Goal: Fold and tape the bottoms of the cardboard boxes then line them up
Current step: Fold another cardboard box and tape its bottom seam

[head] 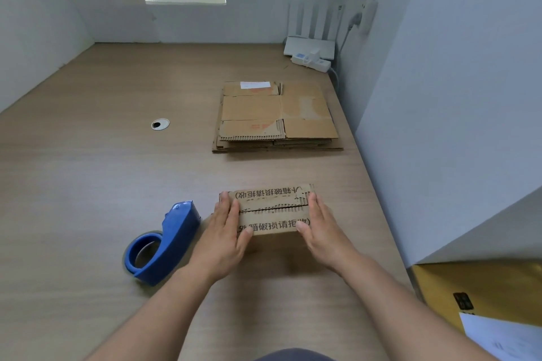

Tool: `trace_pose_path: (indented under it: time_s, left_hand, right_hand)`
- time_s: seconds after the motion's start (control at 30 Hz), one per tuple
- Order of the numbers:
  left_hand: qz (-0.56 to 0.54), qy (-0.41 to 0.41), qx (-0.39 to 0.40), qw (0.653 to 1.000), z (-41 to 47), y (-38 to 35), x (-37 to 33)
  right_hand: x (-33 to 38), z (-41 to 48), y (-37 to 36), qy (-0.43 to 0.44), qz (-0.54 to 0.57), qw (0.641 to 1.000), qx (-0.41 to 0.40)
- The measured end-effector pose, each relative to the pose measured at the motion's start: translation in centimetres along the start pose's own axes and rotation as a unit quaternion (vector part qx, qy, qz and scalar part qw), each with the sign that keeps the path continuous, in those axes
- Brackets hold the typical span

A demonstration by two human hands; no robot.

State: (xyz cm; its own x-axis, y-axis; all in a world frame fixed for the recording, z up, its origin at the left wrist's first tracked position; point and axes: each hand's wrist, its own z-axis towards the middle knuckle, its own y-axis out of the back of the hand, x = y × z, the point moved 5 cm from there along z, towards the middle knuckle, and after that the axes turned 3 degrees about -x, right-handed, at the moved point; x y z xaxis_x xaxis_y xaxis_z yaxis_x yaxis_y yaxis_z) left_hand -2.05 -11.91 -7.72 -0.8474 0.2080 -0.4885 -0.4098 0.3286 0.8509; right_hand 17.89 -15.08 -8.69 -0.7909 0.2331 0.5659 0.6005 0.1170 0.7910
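Observation:
A small cardboard box [272, 209] stands on the wooden table with its two printed flaps folded shut on top, a ragged seam running between them. My left hand [225, 231] lies flat against the box's left side with straight fingers and the thumb on the near flap. My right hand [319, 226] mirrors it on the right side, fingers straight, thumb on the near flap. A blue tape dispenser [164, 243] with its roll lies on the table just left of my left hand. A stack of flattened cardboard boxes [278, 117] lies farther back.
A round cable hole [160, 124] sits in the table at mid left. A white router [309, 47] and power strip [312, 61] stand at the back right by the wall. A yellow box with a paper sheet [484, 293] is at the near right.

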Motion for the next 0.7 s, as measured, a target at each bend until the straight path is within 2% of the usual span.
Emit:
trace_pose_path:
  time_s: [0.07,0.13,0.17,0.23,0.3,0.4,0.47,0.6,0.63,0.7]
  left_hand:
    - [0.002,0.000,0.004,1.000,-0.1,0.1,0.2]
    - [0.009,0.000,0.009,1.000,-0.1,0.2,0.2]
    - [0.011,0.000,0.010,1.000,-0.2,0.2,0.3]
    - [0.008,0.000,0.007,1.000,-0.3,0.4,0.3]
    - [0.009,-0.002,0.007,1.000,-0.3,0.5,0.2]
    - [0.006,-0.010,-0.011,1.000,-0.7,1.2,0.2]
    - [-0.019,-0.001,-0.062,0.998,-1.3,2.4,0.8]
    - [-0.004,0.058,-0.284,0.957,-3.6,5.5,4.8]
    - [0.001,0.096,-0.305,0.947,-4.0,5.7,6.2]
    - [-0.015,0.197,-0.255,0.946,-4.5,5.5,8.5]
  right_hand:
    - [0.1,0.0,0.1,-0.009,0.006,1.000,-0.003]
    - [0.6,0.0,0.7,-0.006,-0.050,0.998,-0.039]
    - [1.2,0.0,1.2,0.018,-0.091,0.992,-0.082]
    - [3.3,0.0,1.8,0.119,-0.162,0.966,-0.161]
    - [4.5,0.3,1.1,0.180,-0.190,0.950,-0.168]
    - [4.5,0.5,-0.2,0.193,-0.223,0.946,-0.133]
    - [4.3,0.6,-0.3,0.201,-0.232,0.941,-0.142]
    - [3.8,0.7,-0.4,0.206,-0.205,0.939,-0.182]
    - [3.8,0.6,-0.5,0.212,-0.191,0.939,-0.192]
    - [3.8,0.5,-0.6,0.216,-0.178,0.940,-0.196]
